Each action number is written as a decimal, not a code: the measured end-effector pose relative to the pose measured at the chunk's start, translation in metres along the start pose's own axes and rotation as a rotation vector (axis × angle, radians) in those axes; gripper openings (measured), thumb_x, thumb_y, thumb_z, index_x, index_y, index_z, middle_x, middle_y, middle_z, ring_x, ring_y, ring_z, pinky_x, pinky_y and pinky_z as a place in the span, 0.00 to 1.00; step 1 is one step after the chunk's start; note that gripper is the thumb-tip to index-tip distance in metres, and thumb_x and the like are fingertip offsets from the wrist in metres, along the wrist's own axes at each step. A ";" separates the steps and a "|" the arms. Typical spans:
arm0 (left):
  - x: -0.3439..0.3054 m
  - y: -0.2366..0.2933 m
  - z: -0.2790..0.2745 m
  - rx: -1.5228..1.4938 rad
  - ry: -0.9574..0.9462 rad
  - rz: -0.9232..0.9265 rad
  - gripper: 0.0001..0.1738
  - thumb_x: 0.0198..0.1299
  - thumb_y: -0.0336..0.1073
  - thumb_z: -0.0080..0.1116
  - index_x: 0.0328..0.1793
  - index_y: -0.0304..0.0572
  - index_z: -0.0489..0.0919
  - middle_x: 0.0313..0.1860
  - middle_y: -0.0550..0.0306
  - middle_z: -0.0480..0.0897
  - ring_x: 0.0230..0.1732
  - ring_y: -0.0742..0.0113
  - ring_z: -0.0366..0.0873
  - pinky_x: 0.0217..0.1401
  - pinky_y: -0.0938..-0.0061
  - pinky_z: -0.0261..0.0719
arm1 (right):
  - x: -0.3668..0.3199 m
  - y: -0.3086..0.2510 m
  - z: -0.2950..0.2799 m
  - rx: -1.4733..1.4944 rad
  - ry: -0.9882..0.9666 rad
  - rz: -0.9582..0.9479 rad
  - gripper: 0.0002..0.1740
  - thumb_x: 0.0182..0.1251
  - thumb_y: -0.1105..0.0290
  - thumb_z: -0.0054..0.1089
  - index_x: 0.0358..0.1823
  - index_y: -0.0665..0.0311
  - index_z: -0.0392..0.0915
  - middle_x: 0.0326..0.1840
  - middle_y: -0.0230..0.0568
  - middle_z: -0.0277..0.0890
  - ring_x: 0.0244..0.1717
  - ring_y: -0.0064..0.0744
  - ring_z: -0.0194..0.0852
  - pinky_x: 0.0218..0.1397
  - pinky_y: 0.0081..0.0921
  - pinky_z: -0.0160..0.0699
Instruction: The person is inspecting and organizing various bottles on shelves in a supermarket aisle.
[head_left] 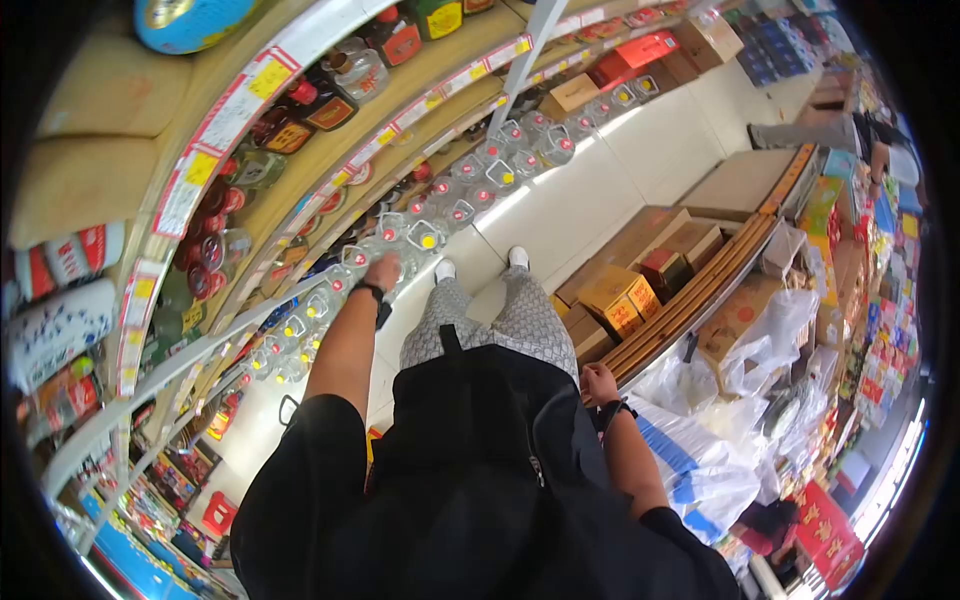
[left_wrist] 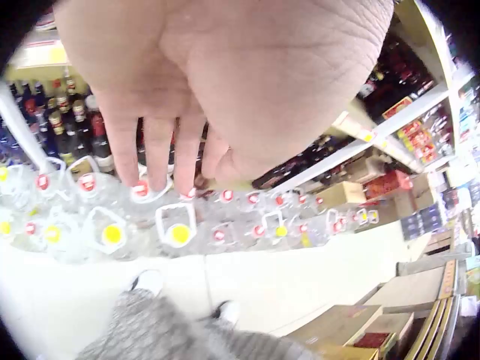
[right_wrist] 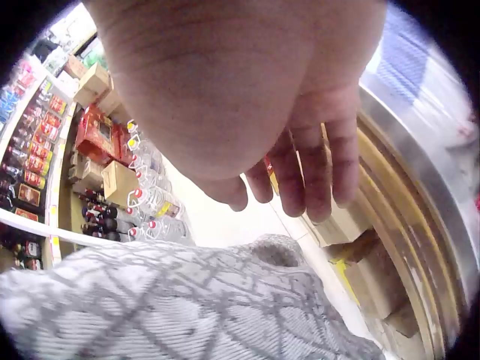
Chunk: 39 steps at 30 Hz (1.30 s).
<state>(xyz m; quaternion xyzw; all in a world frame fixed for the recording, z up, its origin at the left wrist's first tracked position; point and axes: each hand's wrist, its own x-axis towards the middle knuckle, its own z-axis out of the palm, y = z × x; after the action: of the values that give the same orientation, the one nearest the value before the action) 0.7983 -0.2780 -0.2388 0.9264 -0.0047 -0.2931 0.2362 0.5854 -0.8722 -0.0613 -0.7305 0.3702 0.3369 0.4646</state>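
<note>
My left hand [head_left: 382, 271] reaches over a row of clear plastic jugs [head_left: 428, 241] standing on the floor along the shelf. In the left wrist view that hand [left_wrist: 232, 82] is palm toward the camera, its fingers straight and pointing down, the fingertips overlapping a red-capped jug [left_wrist: 140, 190]. Nothing shows in its grasp. The jugs have red or yellow caps and white loop handles. My right hand [head_left: 599, 383] hangs beside the slatted wooden edge [head_left: 690, 300] of a display stand. Its fingers [right_wrist: 305, 172] are loosely extended, and it holds nothing.
Shelves with dark bottles [head_left: 325, 100] and price tags rise on the left. Cardboard boxes [head_left: 618, 300] sit under the stand on the right. Plastic-wrapped goods [head_left: 700, 450] lie on top of it. A tiled aisle [head_left: 590, 185] runs between, with another person at its far end.
</note>
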 end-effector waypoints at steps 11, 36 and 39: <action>-0.266 0.084 0.077 -0.447 -0.037 -0.708 0.19 0.62 0.41 0.54 0.57 0.46 0.82 0.54 0.42 0.84 0.59 0.44 0.80 0.63 0.58 0.77 | 0.198 -0.181 -0.090 -0.072 -0.199 -0.191 0.18 0.73 0.59 0.58 0.54 0.65 0.74 0.30 0.40 0.78 0.29 0.34 0.82 0.27 0.33 0.81; -0.330 0.234 -0.144 -0.045 0.714 0.316 0.14 0.58 0.39 0.58 0.50 0.51 0.81 0.45 0.54 0.84 0.47 0.52 0.83 0.51 0.58 0.79 | -0.267 -0.423 0.241 -0.942 -1.278 -1.911 0.36 0.48 0.55 0.79 0.60 0.58 0.77 0.57 0.39 0.80 0.61 0.42 0.74 0.72 0.41 0.62; -0.336 0.227 -0.161 -0.044 0.706 0.288 0.15 0.59 0.40 0.58 0.52 0.50 0.80 0.47 0.54 0.83 0.48 0.53 0.83 0.51 0.59 0.79 | -0.275 -0.416 0.255 -0.866 -1.214 -1.949 0.34 0.45 0.60 0.79 0.57 0.56 0.78 0.56 0.35 0.80 0.62 0.40 0.75 0.73 0.41 0.62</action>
<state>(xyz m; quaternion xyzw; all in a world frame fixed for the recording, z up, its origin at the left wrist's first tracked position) 0.6372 -0.3601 0.1577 0.9549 -0.0470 0.0805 0.2819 0.7659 -0.4503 0.2604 -0.5203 -0.7499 0.2294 0.3381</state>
